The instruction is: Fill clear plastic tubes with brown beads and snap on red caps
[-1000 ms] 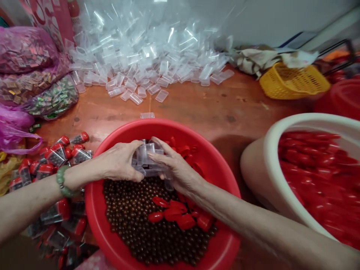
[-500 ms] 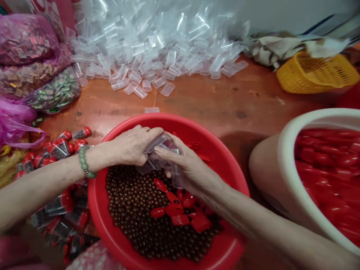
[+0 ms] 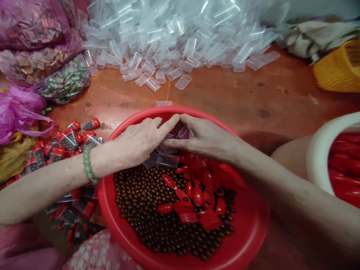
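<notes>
Both my hands meet over the far side of a red basin [image 3: 254, 240]. My left hand [image 3: 140, 140], palm down with fingers stretched out, touches my right hand's fingertips. Under and between them are several clear plastic containers [image 3: 168, 160]. My right hand [image 3: 204, 135] curves round some of these, its thumb laid across them and its other fingers partly hidden. Small round brown balls [image 3: 146, 210] cover the basin's bottom. Red plastic caps [image 3: 198, 195] and a red spoon-shaped piece [image 3: 169, 181] lie on the balls, close below my right hand.
A large heap of clear containers [image 3: 157, 48] spreads at the back. Filled red-capped containers [image 3: 67, 140] pile up at left, near pink bags of small packets [image 3: 42, 30]. To the right stand a white bucket [image 3: 319, 161] of red pieces and a yellow basket [image 3: 337, 71].
The view has shifted, moving the scene rightward. The containers have gone lower, from between my hands into the basin's far side. My left fingers have straightened; more red caps show.
</notes>
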